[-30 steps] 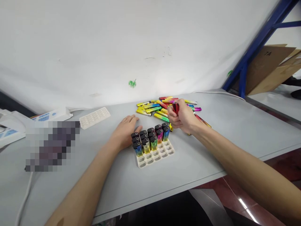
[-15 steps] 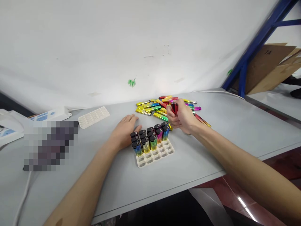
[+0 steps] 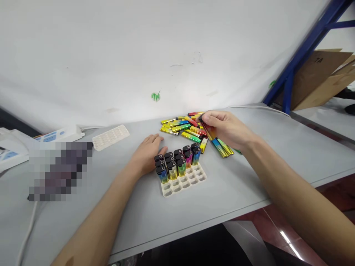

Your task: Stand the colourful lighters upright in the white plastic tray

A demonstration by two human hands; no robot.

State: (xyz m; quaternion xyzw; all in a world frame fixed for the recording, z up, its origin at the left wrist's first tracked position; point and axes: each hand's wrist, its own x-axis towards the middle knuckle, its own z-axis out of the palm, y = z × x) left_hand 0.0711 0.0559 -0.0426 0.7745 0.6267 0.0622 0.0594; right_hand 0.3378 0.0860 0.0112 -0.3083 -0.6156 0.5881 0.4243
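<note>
My right hand [image 3: 226,127] pinches a red-and-yellow lighter [image 3: 210,130] by its dark top, above the right side of a pile of shiny coloured lighters [image 3: 181,127]. Near the body, a pale tray [image 3: 184,186] with oval holes holds several upright lighters [image 3: 172,170] with black tops; its front holes and some on the right are unfilled. My left hand [image 3: 146,153] rests flat on the table at the tray's back left corner, fingers spread, holding nothing.
A second pale tray [image 3: 111,138] lies at the left back, beside a white power strip [image 3: 59,133] and a pixelated dark object [image 3: 62,171]. A white wall [image 3: 138,55] rises behind the grey table [image 3: 235,192]. Cardboard [image 3: 318,79] and a blue frame [image 3: 287,92] stand at right.
My right hand has turned and opened out from its fist, now showing the red-and-yellow lighter in its fingertips. Lighters beneath it have come into view. My left hand has stayed put.
</note>
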